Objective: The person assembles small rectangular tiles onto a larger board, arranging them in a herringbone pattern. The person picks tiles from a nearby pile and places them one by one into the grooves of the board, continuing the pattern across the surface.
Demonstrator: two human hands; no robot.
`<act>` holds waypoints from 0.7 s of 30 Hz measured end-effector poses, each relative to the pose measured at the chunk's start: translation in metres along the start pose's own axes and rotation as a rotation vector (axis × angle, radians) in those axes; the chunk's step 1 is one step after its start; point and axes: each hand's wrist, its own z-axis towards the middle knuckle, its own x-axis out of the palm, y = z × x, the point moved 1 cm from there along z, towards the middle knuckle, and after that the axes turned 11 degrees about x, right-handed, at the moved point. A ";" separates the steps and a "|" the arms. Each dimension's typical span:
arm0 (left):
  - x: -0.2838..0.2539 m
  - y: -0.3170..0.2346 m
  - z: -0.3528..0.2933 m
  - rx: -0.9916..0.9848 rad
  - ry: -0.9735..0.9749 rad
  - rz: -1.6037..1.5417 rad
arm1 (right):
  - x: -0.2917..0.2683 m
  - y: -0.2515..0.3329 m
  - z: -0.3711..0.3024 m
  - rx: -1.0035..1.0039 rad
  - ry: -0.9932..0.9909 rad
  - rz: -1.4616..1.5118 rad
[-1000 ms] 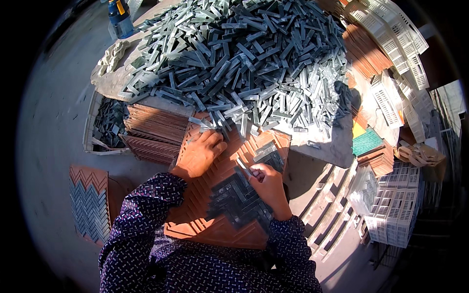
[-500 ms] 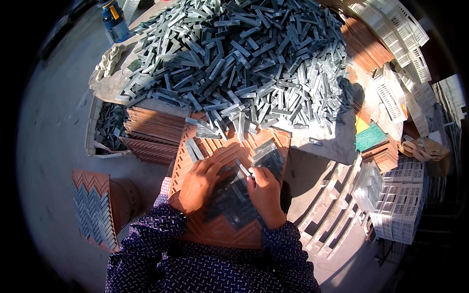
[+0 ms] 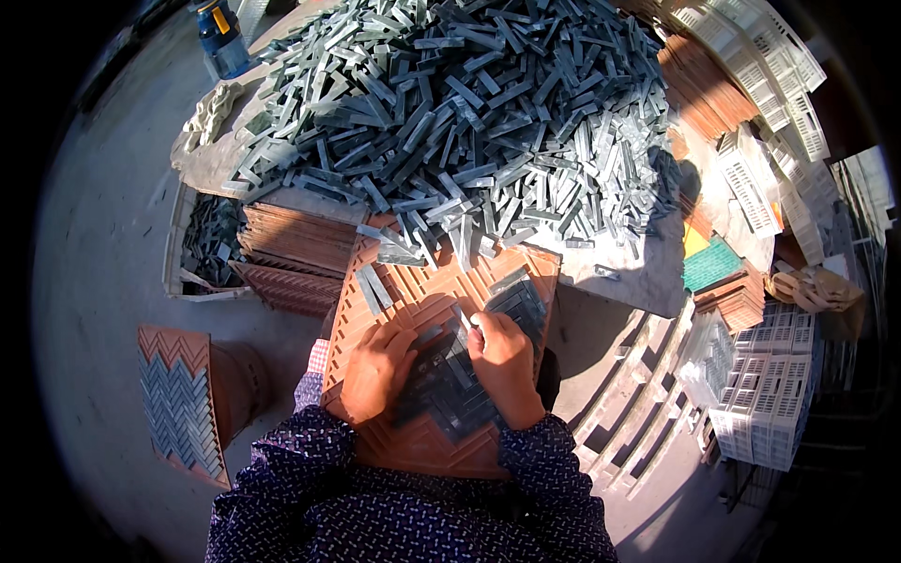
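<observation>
On a sunlit workbench, our left hand [image 3: 375, 368] presses flat on the orange tray [image 3: 427, 300]; our right hand [image 3: 502, 355] pinches a grey strip [image 3: 463, 317]. Roughly half filled.

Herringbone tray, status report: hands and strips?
Left hand flat on orange tray. Right hand pinching a grey strip. Loose strips lie on tray's upper corner.

Two bare hands, left hand [image 3: 377, 371], right hand [image 3: 505, 361]. Long sleeves [image 3: 282, 469] in dark navy-purple fabric with small pale dotted print, loose, gathered at wrists. Pink-white checked cuff [image 3: 319, 357] peeks out at left wrist.
</observation>
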 end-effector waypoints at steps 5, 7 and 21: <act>0.002 0.002 -0.003 -0.012 -0.015 -0.025 | 0.003 0.000 0.000 0.025 0.000 0.129; 0.001 0.003 -0.004 -0.013 -0.018 -0.036 | 0.002 0.002 0.000 0.043 0.031 0.083; -0.001 0.002 -0.005 -0.013 -0.025 -0.063 | -0.003 -0.002 0.011 0.156 0.178 0.083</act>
